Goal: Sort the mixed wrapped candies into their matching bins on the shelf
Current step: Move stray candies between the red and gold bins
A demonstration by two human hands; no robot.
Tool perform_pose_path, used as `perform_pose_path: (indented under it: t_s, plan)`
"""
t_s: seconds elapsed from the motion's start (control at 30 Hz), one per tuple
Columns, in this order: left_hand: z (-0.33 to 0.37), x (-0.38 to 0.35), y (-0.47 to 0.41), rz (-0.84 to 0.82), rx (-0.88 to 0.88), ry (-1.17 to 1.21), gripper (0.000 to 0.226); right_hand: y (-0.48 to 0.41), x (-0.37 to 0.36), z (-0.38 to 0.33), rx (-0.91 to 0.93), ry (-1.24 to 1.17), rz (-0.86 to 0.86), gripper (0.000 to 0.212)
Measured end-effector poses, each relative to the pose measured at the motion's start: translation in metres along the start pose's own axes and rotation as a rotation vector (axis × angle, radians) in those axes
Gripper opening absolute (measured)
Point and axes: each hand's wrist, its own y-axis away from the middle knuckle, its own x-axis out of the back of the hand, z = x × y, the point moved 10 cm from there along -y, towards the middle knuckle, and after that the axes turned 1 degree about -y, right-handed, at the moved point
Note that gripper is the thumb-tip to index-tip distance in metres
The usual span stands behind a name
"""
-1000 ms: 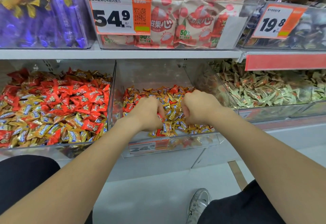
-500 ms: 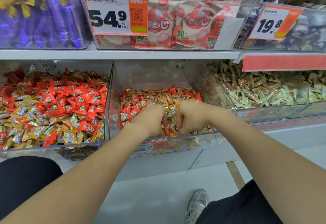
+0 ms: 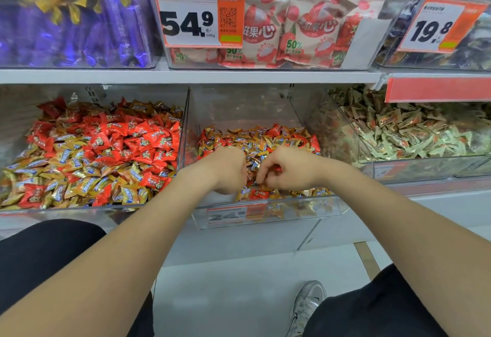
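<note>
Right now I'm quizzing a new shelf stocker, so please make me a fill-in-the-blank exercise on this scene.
1. The left hand and right hand reach into the lower ___ bin.
2. The orange price tag directly above them reads ___.
3. The top-left wrappers are mostly ___.
Missing words: middle; 54.9; purple.

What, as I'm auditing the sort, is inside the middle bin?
Mixed gold and red wrapped candies, with the left hand and right hand reaching in. Candies beneath the hands, and anything they hold, are hidden.

Both forearms reach forward, left hand (image 3: 229, 170) and right hand (image 3: 291, 168) close together, knuckles up, fingers (image 3: 261, 178) curled downward.
</note>
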Motion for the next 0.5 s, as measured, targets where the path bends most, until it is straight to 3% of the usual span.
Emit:
perform_pose_path:
  t_s: [0.07,0.23,0.3,0.37,0.5]
  plan:
    - [-0.006,-0.013,0.001,-0.124,0.038,-0.036,0.025,-0.005,-0.009,-0.012,0.052,0.11,-0.027,0.012]
    - [-0.011,-0.028,0.008,-0.261,0.13,-0.197,0.024,-0.018,-0.021,-0.019,0.041,0.374,-0.034,0.017]
    - [-0.017,-0.03,0.002,-0.221,0.147,-0.258,0.017,-0.021,-0.024,-0.017,0.036,0.366,-0.056,0.007]
    - [-0.02,-0.029,-0.004,-0.156,0.158,-0.258,0.013,-0.022,-0.026,-0.01,0.016,0.326,-0.086,0.013]
    - [-0.014,-0.014,-0.01,0.062,0.136,-0.145,0.046,-0.019,-0.014,0.0,-0.011,0.281,-0.028,0.024]
